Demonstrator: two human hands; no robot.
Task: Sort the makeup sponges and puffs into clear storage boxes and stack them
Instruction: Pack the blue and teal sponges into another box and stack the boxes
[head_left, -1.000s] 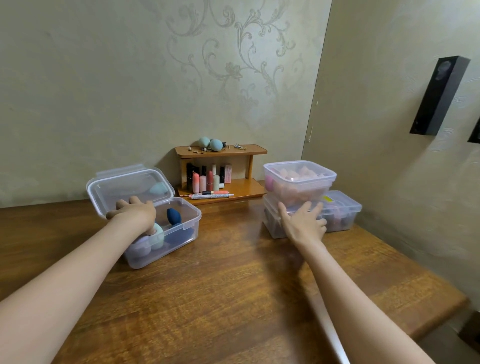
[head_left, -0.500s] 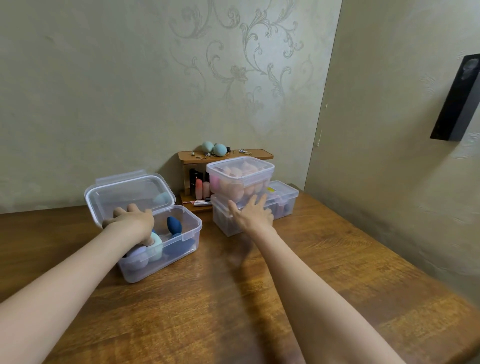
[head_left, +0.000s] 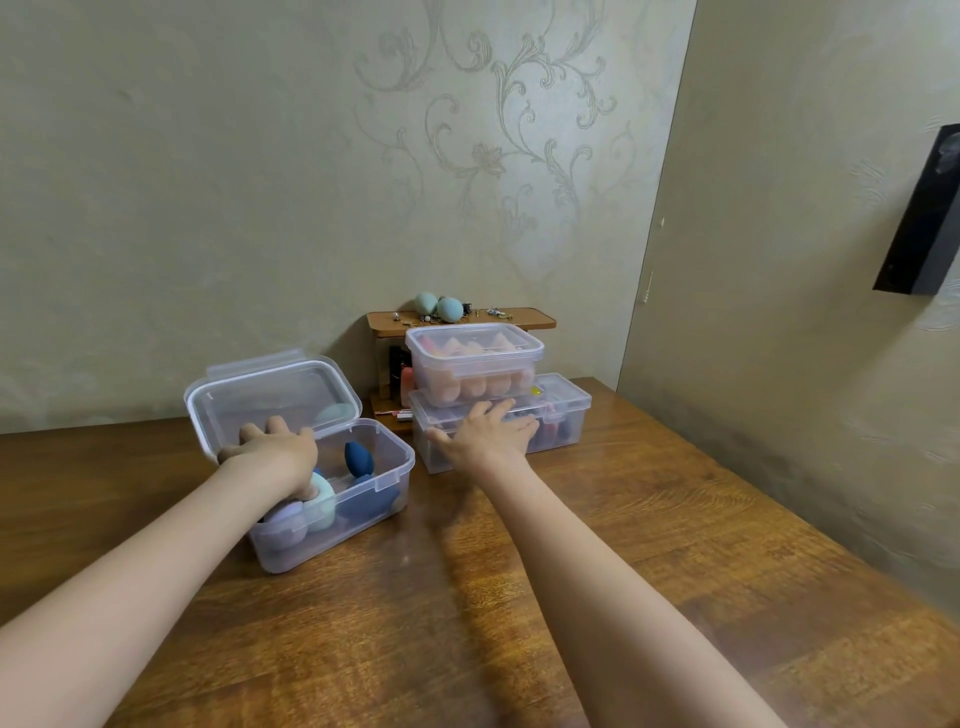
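Note:
An open clear box (head_left: 385, 472) stands at the left on the wooden table (head_left: 415, 623), its lid (head_left: 270, 395) tipped back. Inside are a dark blue sponge (head_left: 357, 457), a mint sponge (head_left: 324, 501) and a lilac one (head_left: 283, 519). My left hand (head_left: 275, 451) lies knuckles-up over the box's rear left, fingers curled down among the sponges; what they touch is hidden. To the right, a closed box of peach sponges (head_left: 475, 364) sits on a longer closed box (head_left: 563, 415). My right hand (head_left: 485, 435) rests flat, fingers spread, against the lower box's front.
Behind the stack, against the wall, is a small wooden shelf (head_left: 519, 318) with two teal sponges (head_left: 441, 306) on top and cosmetics below. A black object (head_left: 924, 223) hangs on the right wall. The table's right edge runs diagonally along that wall.
The two stacked boxes have slid left with my right hand on them and now stand in front of the shelf, close to the open box. My left hand has stayed put.

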